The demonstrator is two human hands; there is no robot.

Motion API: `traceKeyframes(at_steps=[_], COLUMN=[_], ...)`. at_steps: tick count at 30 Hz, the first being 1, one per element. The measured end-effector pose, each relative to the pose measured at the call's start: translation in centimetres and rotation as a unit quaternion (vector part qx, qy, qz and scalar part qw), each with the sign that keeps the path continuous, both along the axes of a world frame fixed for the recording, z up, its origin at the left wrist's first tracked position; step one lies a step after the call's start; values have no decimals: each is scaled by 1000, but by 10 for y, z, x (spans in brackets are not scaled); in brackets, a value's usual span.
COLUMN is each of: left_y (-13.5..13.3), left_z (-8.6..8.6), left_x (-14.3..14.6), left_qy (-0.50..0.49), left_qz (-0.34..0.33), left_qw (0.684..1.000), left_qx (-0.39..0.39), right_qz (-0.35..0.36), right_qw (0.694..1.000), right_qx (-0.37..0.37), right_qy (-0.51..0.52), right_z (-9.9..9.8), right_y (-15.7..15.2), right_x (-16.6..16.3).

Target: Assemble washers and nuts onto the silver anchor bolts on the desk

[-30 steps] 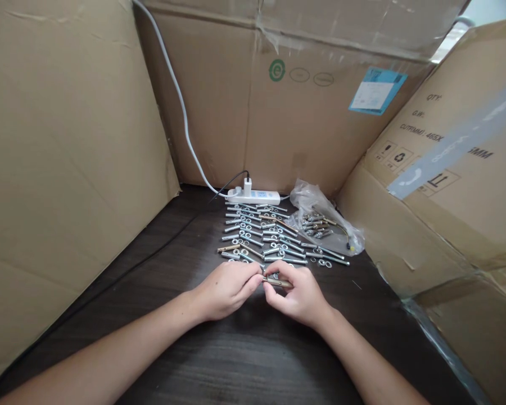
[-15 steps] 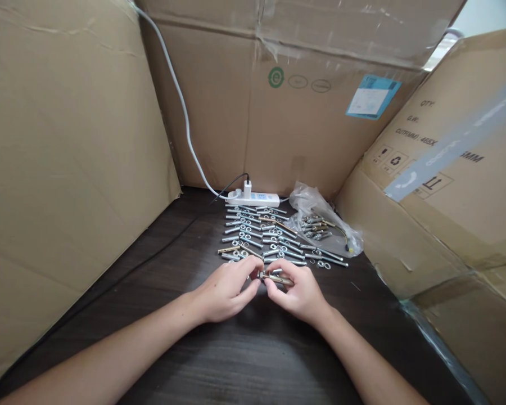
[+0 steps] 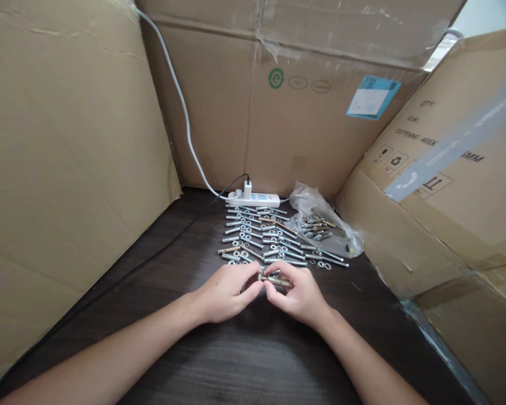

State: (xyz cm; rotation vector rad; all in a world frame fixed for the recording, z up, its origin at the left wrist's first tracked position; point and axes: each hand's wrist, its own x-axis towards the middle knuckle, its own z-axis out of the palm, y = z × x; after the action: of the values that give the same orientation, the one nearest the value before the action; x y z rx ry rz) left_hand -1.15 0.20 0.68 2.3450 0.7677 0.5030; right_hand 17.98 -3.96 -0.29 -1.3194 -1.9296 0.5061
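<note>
A brass-coloured expansion bolt point(image 3: 280, 281) lies across between my hands, just in front of the laid-out hardware. My right hand point(image 3: 300, 289) is closed on its sleeve, thumb below and fingers above. At the bolt's left end, the thumb and fingertips of my left hand point(image 3: 230, 289) pinch around the nut point(image 3: 260, 277). Beyond my hands, rows of silver and brass-coloured bolts and sleeves point(image 3: 284, 262) lie with loose washers and nuts point(image 3: 237, 253) among them. My fingers hide part of the nearest row.
A clear plastic bag point(image 3: 324, 197) with several bolts on it lies at the back right. Behind the rows sits a white power strip point(image 3: 270, 199) with a plugged-in charger point(image 3: 247, 189). A black cable point(image 3: 152, 256) crosses the dark table. Cardboard boxes point(image 3: 219, 124) stand on three sides.
The fingers of my left hand have shifted slightly at the nut end of the bolt. My right hand keeps its grip in nearly the same place.
</note>
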Motion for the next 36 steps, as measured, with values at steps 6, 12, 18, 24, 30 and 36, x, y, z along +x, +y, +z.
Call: traceKeyframes(at_steps=[6,12,18,24,30,36], left_y=[3,6,1,3,9,3], left_z=[-4,-10,-4,-9,-14,-8], left_x=[1,0,1,2,4,13], left_qy=[-7,-7,-31,-24,-67,-256], left_qz=[2,-6,20,24,60,102], left_qw=[1000,1000,999,999,994,872], left_qx=[12,-1,-18,-8,-56,-405], right_qz=[3,10,11,13,8,10], right_qw=[1000,998,997,996,997,997], right_qx=[5,41,52,63,60,56], right_qy=[-8,-38,-47,-60,-57,-44], right_z=[3,5,7,6,5,4], right_y=[-1,-2,-3,-3,-2,0], right_x=[-2,-3,-4,-5,-3,1])
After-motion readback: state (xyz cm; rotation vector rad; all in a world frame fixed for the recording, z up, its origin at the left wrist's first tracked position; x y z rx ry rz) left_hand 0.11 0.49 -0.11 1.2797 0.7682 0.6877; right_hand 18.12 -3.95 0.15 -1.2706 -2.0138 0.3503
